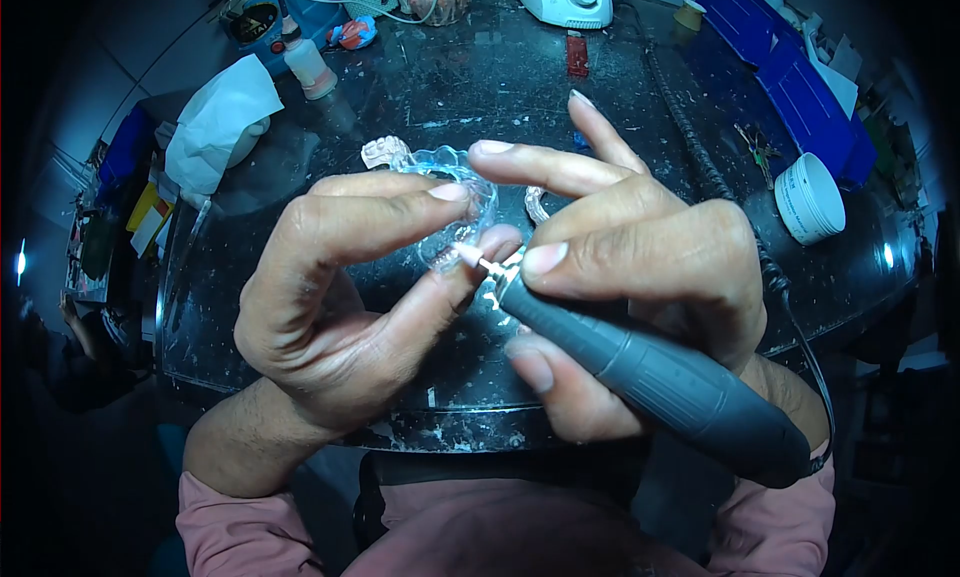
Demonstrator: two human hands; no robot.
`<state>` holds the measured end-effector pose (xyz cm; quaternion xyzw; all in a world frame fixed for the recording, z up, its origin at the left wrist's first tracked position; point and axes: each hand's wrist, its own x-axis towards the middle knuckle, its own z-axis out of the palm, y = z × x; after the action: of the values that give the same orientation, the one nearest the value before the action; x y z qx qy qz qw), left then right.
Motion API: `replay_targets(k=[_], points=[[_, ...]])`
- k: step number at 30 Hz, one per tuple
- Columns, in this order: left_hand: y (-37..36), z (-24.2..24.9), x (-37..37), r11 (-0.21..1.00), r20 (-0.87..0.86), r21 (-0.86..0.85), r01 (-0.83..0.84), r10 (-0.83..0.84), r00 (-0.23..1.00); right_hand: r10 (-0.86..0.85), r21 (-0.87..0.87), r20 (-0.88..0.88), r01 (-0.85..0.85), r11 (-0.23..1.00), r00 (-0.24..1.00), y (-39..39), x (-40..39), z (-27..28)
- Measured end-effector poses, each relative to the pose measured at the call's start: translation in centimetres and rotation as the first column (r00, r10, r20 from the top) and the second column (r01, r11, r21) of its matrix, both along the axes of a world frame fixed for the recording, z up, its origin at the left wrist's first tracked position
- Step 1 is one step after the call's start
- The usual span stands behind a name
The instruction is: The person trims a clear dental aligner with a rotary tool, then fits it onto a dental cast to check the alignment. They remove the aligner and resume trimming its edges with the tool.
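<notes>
Between its thumb and fingers, my left hand (pixel 350 287) holds a clear, curved plastic tray (pixel 455 167) with a scalloped edge. My right hand (pixel 640 267) grips a dark grey rotary handpiece (pixel 640 367), its body slanting down to the right and its cable leaving the rear end. A pale pointed bit (pixel 467 254) at the handpiece tip is at the lower part of the clear tray, close to my left thumb; whether they touch is hard to tell. One right finger reaches the tray's upper edge. A pale tooth-shaped model (pixel 381 153) lies behind the tray.
On the dark table (pixel 450 107) stand a white control box (pixel 567 2) at the back, a bottle (pixel 308 65) and white cloth (pixel 222 117) at left, and a white tub (pixel 809 199) near blue bins (pixel 810 97) at right. A black cable (pixel 690 127) runs down the right side.
</notes>
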<state>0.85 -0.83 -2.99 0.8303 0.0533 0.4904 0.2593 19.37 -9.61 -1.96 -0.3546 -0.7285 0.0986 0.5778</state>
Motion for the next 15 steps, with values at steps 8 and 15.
replay_targets(k=[8,15], points=[[0.0,-0.2,0.1,0.999,0.015,-0.026,0.019,-0.018,1.000,-0.015,-0.019,0.028,0.015,1.000,0.999,0.0,0.2,0.1],[0.2,0.3,0.1,0.999,-0.026,0.039,0.018,-0.017,1.000,-0.019,0.082,0.151,0.006,0.997,0.988,0.5,0.9,0.0]])
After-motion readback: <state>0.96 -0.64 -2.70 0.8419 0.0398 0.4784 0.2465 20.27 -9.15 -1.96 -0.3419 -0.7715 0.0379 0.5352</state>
